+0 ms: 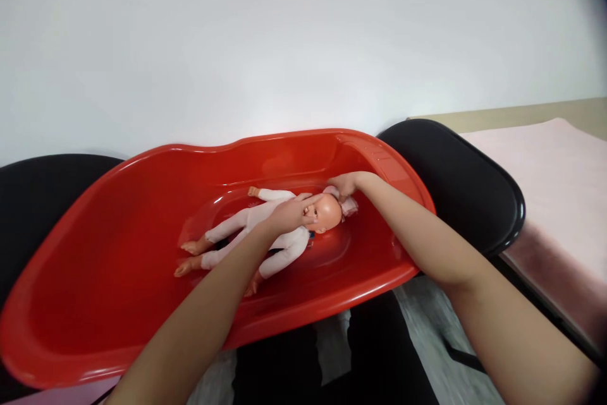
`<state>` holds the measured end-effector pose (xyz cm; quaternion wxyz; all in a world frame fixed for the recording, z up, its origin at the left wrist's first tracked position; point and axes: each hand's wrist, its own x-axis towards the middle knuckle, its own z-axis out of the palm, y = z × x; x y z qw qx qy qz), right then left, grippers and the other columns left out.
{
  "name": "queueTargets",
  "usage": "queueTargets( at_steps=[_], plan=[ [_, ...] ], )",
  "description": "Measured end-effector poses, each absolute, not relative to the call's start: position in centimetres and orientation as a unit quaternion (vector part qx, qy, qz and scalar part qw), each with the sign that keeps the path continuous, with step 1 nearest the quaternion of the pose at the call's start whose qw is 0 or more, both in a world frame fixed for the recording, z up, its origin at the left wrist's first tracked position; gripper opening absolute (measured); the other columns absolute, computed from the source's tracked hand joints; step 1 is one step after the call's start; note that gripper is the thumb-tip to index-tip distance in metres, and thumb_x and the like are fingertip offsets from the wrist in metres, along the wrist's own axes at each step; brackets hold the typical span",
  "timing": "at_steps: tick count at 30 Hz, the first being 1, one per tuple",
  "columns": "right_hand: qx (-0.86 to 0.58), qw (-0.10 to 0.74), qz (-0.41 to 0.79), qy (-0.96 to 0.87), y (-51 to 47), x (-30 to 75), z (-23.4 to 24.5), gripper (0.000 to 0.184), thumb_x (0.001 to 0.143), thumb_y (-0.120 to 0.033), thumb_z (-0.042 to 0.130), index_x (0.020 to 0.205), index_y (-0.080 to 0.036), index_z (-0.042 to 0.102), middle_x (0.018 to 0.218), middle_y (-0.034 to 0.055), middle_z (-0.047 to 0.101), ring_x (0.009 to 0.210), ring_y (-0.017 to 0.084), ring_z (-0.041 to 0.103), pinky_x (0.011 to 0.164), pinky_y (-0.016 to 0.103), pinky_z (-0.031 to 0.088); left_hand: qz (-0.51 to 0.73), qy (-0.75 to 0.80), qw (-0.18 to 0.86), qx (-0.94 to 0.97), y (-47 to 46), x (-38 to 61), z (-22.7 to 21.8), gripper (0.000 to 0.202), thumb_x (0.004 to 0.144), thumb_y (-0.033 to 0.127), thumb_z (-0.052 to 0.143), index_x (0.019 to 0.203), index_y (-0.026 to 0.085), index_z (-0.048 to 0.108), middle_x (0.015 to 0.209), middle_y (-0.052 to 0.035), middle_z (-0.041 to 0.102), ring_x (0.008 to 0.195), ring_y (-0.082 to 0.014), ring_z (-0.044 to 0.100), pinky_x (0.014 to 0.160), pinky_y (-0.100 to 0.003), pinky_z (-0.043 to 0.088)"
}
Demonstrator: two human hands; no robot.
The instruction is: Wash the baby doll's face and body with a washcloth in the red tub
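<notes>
A baby doll with a bald head and a pale soft body lies on its back in a red baby bathtub. Its head points right and its feet point left. My left hand is closed about the doll's chin and cheeks, with the fingers pressed to its face. Just beyond the top of the head, my right hand is closed on a small pink cloth, which lies against the crown. My right fingertips are partly hidden.
The tub rests between a black seat on the right and another black surface on the left. A pale wall stands behind. Farther right lies a pink sheet. My dark-clothed legs are below the tub's near rim.
</notes>
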<state>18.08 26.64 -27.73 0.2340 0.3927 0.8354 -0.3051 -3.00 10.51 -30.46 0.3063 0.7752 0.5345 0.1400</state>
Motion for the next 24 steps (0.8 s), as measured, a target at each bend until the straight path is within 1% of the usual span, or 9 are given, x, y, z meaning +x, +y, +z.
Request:
queueTargets(
  at_steps=[2,5,8,11,14,16,19,22,24],
  plan=[
    [0.407,0.244,-0.252,0.844,26.7,18.0,-27.1,0.064,0.067,-0.024,0.089,0.126,-0.014,0.068,0.118,0.0132,0.075,0.109,0.034,0.073,0.090,0.039,0.060,0.132,0.543,0.308,0.770,10.5,-3.0,-30.4,0.079,0.092,0.042,0.064,0.167,0.035,0.040,0.161,-0.0048,0.054,0.133,-0.0323,0.060,0.113,-0.042,0.047],
    [0.405,0.259,-0.290,0.827,26.4,18.0,-26.3,0.044,0.073,-0.022,0.084,0.114,-0.012,0.072,0.109,0.0129,0.077,0.100,0.031,0.075,0.084,0.037,0.061,0.129,0.544,0.306,0.770,10.6,-3.0,-30.5,0.079,0.093,0.043,0.063,0.168,0.035,0.039,0.162,-0.0038,0.053,0.131,-0.0305,0.061,0.113,-0.040,0.047],
    [0.423,0.182,-0.397,0.794,25.7,18.1,-25.7,0.026,0.081,-0.027,0.079,0.101,-0.012,0.072,0.098,0.0118,0.076,0.085,0.026,0.075,0.077,0.035,0.063,0.129,0.547,0.295,0.772,10.6,-3.1,-30.8,0.075,0.096,0.044,0.061,0.167,0.033,0.041,0.162,-0.0054,0.052,0.129,-0.0298,0.061,0.111,-0.039,0.047],
    [0.437,0.084,-0.493,0.748,25.2,18.3,-25.4,0.028,0.094,-0.040,0.069,0.094,-0.012,0.070,0.088,0.0099,0.073,0.075,0.021,0.073,0.075,0.034,0.065,0.123,0.553,0.290,0.771,10.7,-3.1,-30.9,0.074,0.096,0.046,0.062,0.165,0.034,0.042,0.160,-0.0045,0.054,0.129,-0.0297,0.060,0.110,-0.039,0.046],
    [0.451,0.064,-0.496,0.739,25.2,18.2,-25.6,0.021,0.090,-0.031,0.071,0.102,-0.013,0.073,0.092,0.0088,0.075,0.074,0.020,0.073,0.074,0.033,0.065,0.123,0.550,0.301,0.769,10.8,-3.2,-31.0,0.075,0.095,0.044,0.062,0.166,0.034,0.041,0.162,-0.0042,0.052,0.127,-0.0296,0.062,0.111,-0.039,0.046],
    [0.449,0.076,-0.468,0.758,25.4,18.1,-25.9,0.031,0.082,-0.019,0.073,0.112,-0.016,0.075,0.109,0.0092,0.077,0.081,0.020,0.073,0.075,0.031,0.064,0.127,0.545,0.306,0.770,10.9,-3.3,-31.0,0.077,0.093,0.044,0.062,0.167,0.035,0.040,0.164,-0.0044,0.050,0.127,-0.0303,0.062,0.111,-0.039,0.047],
    [0.394,0.118,-0.427,0.805,25.9,18.1,-26.3,0.059,0.070,-0.009,0.071,0.128,-0.020,0.073,0.126,0.0085,0.074,0.095,0.023,0.073,0.080,0.031,0.063,0.138,0.534,0.300,0.778,10.9,-3.4,-30.9,0.077,0.093,0.044,0.062,0.167,0.033,0.041,0.161,-0.0057,0.053,0.126,-0.0314,0.063,0.109,-0.039,0.048],
    [0.326,0.176,-0.373,0.850,26.2,18.0,-26.6,0.079,0.060,-0.004,0.072,0.137,-0.023,0.070,0.126,0.0075,0.074,0.106,0.028,0.072,0.088,0.035,0.061,0.135,0.534,0.293,0.782,10.8,-3.3,-30.8,0.076,0.094,0.044,0.060,0.166,0.031,0.042,0.158,-0.0061,0.055,0.125,-0.0300,0.064,0.107,-0.036,0.049],
    [0.320,0.199,-0.347,0.859,26.3,17.9,-26.8,0.081,0.055,-0.003,0.077,0.133,-0.024,0.072,0.125,0.0077,0.075,0.110,0.031,0.072,0.092,0.038,0.060,0.124,0.545,0.279,0.781,10.8,-3.2,-30.8,0.076,0.093,0.044,0.062,0.165,0.033,0.043,0.156,-0.0045,0.058,0.124,-0.0284,0.065,0.105,-0.034,0.049]
  ],
)
